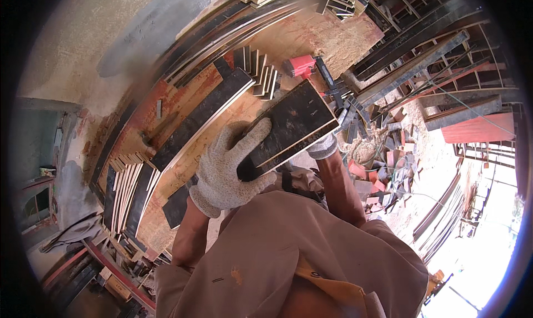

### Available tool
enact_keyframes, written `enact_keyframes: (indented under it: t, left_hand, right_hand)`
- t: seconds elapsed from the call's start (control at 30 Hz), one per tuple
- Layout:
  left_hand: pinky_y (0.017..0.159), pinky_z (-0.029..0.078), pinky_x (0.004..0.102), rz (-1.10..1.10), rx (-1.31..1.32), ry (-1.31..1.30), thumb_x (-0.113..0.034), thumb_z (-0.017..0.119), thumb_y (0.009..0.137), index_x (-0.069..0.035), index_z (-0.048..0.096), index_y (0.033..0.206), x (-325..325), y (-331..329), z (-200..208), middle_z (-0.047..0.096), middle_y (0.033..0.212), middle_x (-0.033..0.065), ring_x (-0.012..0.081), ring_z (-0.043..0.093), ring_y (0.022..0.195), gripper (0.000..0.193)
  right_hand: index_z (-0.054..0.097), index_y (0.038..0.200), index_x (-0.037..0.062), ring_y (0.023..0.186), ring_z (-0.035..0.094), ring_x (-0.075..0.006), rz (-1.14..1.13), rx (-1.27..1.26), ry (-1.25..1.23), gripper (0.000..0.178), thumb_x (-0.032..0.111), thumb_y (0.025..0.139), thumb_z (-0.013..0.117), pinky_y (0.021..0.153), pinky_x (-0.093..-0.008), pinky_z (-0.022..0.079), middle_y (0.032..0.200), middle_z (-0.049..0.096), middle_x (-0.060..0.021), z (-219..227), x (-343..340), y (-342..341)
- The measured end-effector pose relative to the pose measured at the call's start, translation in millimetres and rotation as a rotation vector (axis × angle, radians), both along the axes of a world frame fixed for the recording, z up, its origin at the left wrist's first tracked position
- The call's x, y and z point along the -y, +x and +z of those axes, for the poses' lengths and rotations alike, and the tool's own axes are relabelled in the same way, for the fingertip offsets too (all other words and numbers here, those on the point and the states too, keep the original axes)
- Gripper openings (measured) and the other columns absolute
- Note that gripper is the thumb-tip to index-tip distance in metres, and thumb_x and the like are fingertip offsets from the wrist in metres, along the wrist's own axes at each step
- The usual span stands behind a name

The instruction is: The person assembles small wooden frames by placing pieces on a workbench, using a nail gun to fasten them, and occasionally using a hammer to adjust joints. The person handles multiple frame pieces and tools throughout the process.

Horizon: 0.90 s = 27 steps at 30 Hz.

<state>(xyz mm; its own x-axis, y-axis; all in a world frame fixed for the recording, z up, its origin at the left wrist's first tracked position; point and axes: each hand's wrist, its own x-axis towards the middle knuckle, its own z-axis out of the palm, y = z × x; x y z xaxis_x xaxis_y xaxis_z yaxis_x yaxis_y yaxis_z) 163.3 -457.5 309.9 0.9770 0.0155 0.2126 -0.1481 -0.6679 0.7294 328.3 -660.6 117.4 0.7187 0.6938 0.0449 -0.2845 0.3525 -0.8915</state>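
Both my hands wear pale knit gloves and hold a black-faced plywood piece [297,118] tilted above the workbench, close to my body. My left hand [227,165] grips its near left end, with thumb and fingers around it. At the right end, my right hand [323,147] supports it from beneath; its fingers are hidden behind the wood. Light bare edges run along the piece, and it looks like more than one layer. Just past its far end lies a red nail gun [301,66] with a black magazine.
On the workbench [216,121] lie a long black board [202,118], a hammer-like tool [152,139] and stacked strips [125,190]. Short cut pieces [261,73] stand beyond. Sawdust [350,46] covers the far end. Offcuts and hoses [383,162] litter the floor at right.
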Motion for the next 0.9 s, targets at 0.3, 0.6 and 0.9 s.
enact_keyframes:
  t: [0.3,0.6,0.9]
  left_hand:
    - [0.094,0.052,0.0487,0.056,0.002,0.069,-0.021,0.087,0.068,-0.02,0.062,0.145,5.1,2.1,-3.4,0.059,0.126,0.0153,0.0378,0.062,0.111,0.081]
    - [0.094,0.051,0.0486,0.102,0.011,0.172,-0.025,0.089,0.068,-0.028,0.062,0.145,4.9,4.8,-10.3,0.057,0.13,0.0141,0.0365,0.06,0.112,0.082]
    - [0.094,0.051,0.05,0.185,0.15,0.498,-0.032,0.09,0.069,-0.026,0.066,0.141,6.9,18.3,-27.1,0.057,0.138,0.0168,0.0377,0.061,0.111,0.076]
  right_hand:
    - [0.051,0.15,0.0032,0.134,0.057,-0.0298,-0.045,0.257,-0.199,0.061,0.012,0.094,0.074,0.113,-0.0418,0.046,0.143,0.061,-0.0154,-20.2,8.6,12.4]
    - [0.054,0.145,0.0032,0.124,0.063,-0.0245,0.035,-0.022,-0.041,0.044,0.008,0.102,0.065,0.103,-0.0373,0.054,0.136,0.064,-0.0128,-6.3,-8.0,11.3]
    - [0.062,0.136,0.0077,0.115,0.068,-0.0207,0.073,-0.519,0.313,0.039,0.021,0.1,0.072,0.101,-0.0375,0.057,0.13,0.068,-0.0074,36.9,-51.8,-2.9]
